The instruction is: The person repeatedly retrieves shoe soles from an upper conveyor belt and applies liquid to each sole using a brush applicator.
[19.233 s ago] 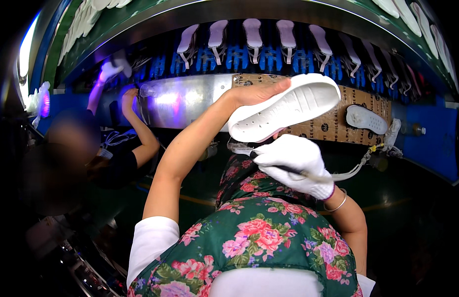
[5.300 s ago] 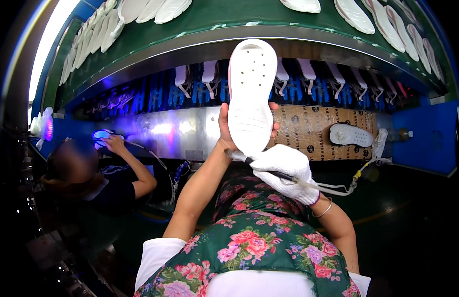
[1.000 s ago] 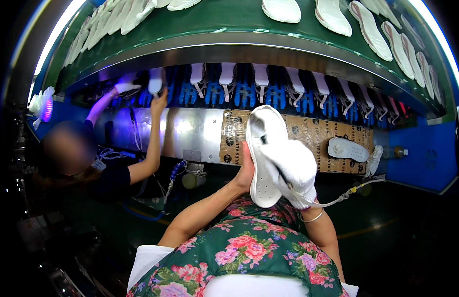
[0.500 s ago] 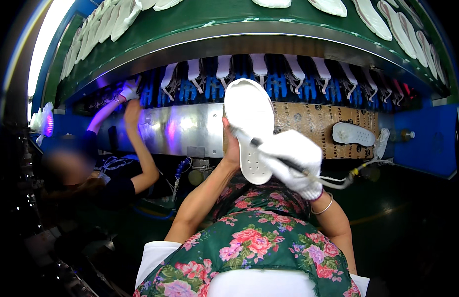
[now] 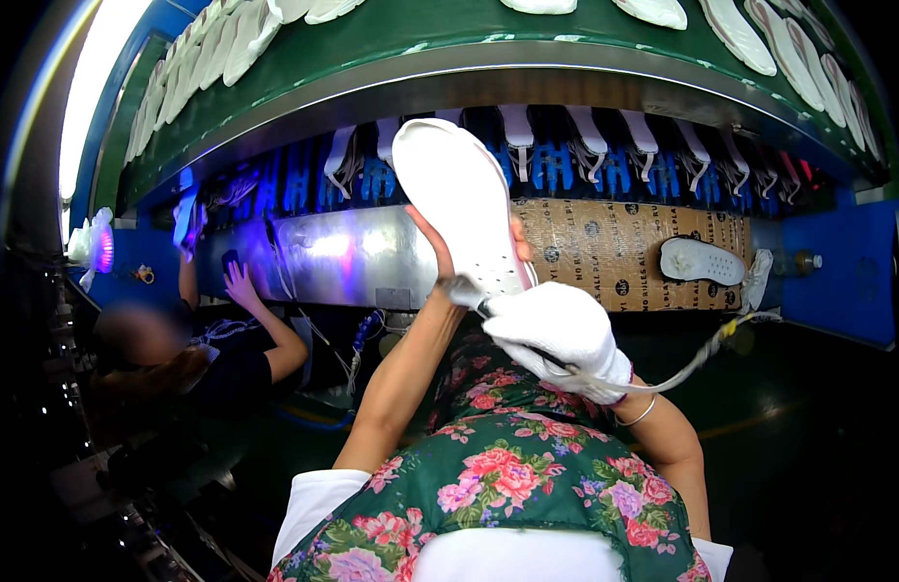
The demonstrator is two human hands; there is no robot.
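Note:
A white shoe sole (image 5: 454,199) with small holes at its near end is held up in front of me, its far end tilted left. My bare left hand (image 5: 438,254) is closed around it, thumb at the left edge and fingertips showing at the right. My right hand (image 5: 556,335), in a white glove, grips a brush with a hose on its handle. The grey brush head (image 5: 462,289) lies at the sole's near left edge; whether it touches is hard to tell. Part of the brush handle is hidden by the glove.
Another white sole (image 5: 702,262) lies on brown printed paper (image 5: 604,254) at right. Behind, a rack carries hanging shoe parts (image 5: 517,131) below a green shelf (image 5: 449,73) of white soles. A co-worker's arm (image 5: 275,330) works at the metal plate (image 5: 347,257) at left.
The sole has moved left and tilted further. The brush has moved down and left towards its near end. The co-worker's hands have shifted, one now holding a blue-lit item.

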